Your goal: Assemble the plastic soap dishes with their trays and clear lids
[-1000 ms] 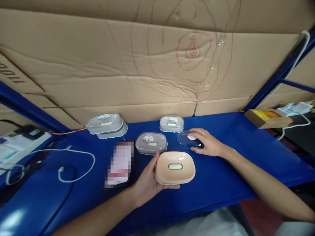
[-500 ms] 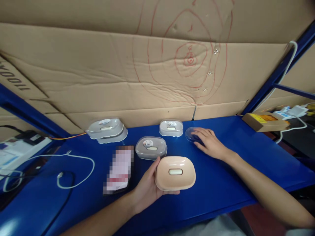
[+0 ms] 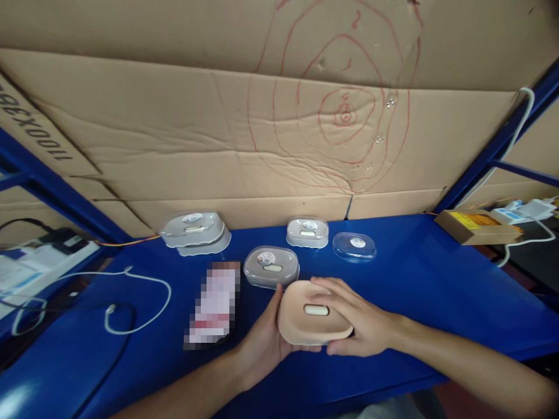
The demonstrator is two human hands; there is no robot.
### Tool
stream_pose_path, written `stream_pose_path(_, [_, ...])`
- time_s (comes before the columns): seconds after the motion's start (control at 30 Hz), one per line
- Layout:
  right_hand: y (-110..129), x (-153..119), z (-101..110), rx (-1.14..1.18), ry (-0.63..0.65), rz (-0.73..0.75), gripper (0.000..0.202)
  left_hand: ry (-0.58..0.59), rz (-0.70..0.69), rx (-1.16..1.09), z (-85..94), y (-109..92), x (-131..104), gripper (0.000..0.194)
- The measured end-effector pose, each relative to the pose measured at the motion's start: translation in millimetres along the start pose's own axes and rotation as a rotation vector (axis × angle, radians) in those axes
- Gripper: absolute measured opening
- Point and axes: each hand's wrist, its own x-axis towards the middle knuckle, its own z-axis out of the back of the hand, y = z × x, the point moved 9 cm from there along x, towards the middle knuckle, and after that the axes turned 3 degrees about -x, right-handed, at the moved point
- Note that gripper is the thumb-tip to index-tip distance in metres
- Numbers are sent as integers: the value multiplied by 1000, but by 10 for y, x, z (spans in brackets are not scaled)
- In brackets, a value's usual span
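My left hand (image 3: 266, 340) holds a peach-coloured oval soap dish (image 3: 297, 320) from the left and below, thumb at its rim. A white oblong piece shows in a slot in its middle. My right hand (image 3: 356, 317) grips the dish's right side, with fingers across the top and thumb low at the edge. Just behind the dish sits a grey soap dish (image 3: 271, 267) under a clear cover with a round label. A loose clear lid (image 3: 354, 247), also labelled, lies on the blue table beyond my right hand.
Another covered grey dish (image 3: 307, 233) stands at the back, and stacked grey dishes (image 3: 195, 233) are at back left. A blurred-out phone (image 3: 212, 305) lies left of my hands. White cable (image 3: 168, 297) loops on the left; a cardboard box (image 3: 478, 226) sits at the right edge.
My right hand has let go of the clear lid, leaving it on the table, and has come back to grip the soap dish. The dish's clear cover seems gone. The view shifted slightly.
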Motion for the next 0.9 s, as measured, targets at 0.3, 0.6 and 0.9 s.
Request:
stream_pose_path(0.3, [-375, -78, 412, -161, -79, -197, 65, -98, 45, 64, 41, 14, -4, 64])
stream_pose_path(0.6, [-848, -204, 541, -434, 17, -369, 64, -224, -3, 284, 203, 16, -48, 54])
stream_pose_path(0.9, [-256, -97, 531, -276, -262, -102, 38, -329, -615, 865, 32, -536, -395, 28])
